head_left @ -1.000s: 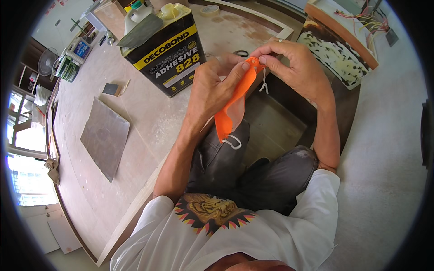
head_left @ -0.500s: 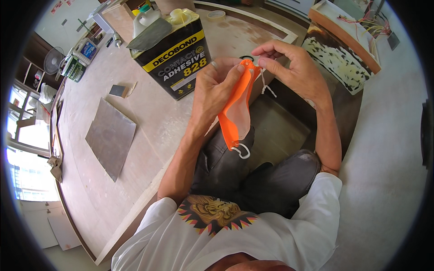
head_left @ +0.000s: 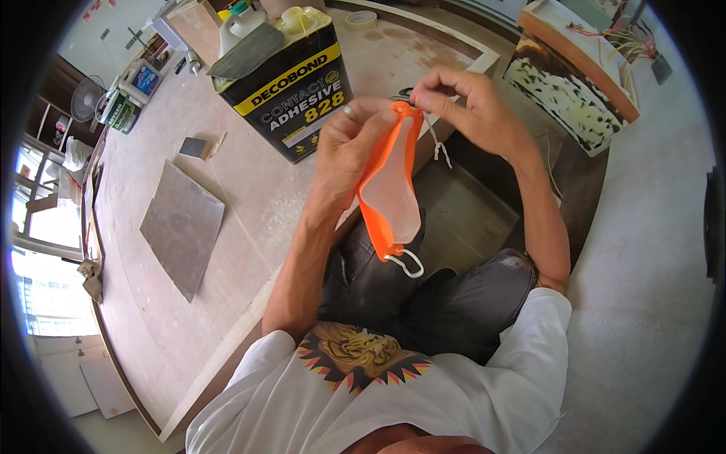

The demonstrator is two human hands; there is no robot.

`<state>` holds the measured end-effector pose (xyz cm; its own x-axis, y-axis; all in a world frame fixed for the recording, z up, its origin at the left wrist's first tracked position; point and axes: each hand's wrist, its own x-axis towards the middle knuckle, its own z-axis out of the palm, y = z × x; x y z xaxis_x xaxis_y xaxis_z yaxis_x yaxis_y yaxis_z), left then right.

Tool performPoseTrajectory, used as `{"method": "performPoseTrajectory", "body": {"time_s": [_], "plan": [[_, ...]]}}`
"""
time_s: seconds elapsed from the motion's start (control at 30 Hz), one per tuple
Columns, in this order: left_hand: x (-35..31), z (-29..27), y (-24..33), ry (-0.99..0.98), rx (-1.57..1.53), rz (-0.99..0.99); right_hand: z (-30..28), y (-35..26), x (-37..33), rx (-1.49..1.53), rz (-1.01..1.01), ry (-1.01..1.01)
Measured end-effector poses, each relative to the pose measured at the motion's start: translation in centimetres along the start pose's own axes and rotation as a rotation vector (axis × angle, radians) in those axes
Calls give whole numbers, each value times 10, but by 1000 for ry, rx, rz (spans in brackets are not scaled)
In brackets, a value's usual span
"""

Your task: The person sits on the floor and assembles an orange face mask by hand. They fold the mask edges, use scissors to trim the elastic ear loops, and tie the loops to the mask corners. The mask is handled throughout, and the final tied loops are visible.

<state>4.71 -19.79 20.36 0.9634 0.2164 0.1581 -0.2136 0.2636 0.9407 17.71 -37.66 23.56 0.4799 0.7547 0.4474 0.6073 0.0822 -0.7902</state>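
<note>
An orange face mask (head_left: 395, 185) with a pale inner side hangs lengthwise over my lap. Its upper end is pinched between the thumb and fingers of my left hand (head_left: 344, 151). A white elastic loop (head_left: 408, 265) dangles from its lower end. Close to the upper end, the fingers of my right hand (head_left: 480, 113) are closed at a small dark looped piece (head_left: 403, 94), whose kind I cannot make out. Just below those fingertips hangs a knotted white cord (head_left: 439, 145).
Left of my hands, a black and yellow adhesive tin (head_left: 291, 113) stands on the worktable (head_left: 249, 234). A flat grey sheet (head_left: 184, 231), a small dark block (head_left: 195, 147) and a tape roll (head_left: 361, 20) lie there too. Loose wires (head_left: 612, 49) spread at the far right.
The mask has turned to show more of its pale inner side. My right fingertips have shifted left and slightly up, to the dark looped piece; my left hand has moved slightly left.
</note>
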Motion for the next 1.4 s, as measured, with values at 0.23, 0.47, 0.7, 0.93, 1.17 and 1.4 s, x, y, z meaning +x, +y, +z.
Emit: {"method": "performPoseTrajectory", "body": {"time_s": [0.23, 0.47, 0.7, 0.93, 1.17, 1.4], "plan": [[-8, -37, -2, 123, -13, 46, -2, 129, 62, -584, 131, -66], [-13, -38, -9, 152, -17, 40, 21, 212, 75, -893, 260, -157], [-14, -35, -15, 167, -56, 21, 18, 224, 73, -1013, 94, -89], [-17, -42, -13, 153, -61, 32, -19, 194, 83, -339, 435, -174], [-1, -27, -12, 179, 3, 115, -45, 114, 46, 112, 379, 120], [3, -18, -8, 178, 122, 149, -41, 54, 15, 69, 325, 103]]}}
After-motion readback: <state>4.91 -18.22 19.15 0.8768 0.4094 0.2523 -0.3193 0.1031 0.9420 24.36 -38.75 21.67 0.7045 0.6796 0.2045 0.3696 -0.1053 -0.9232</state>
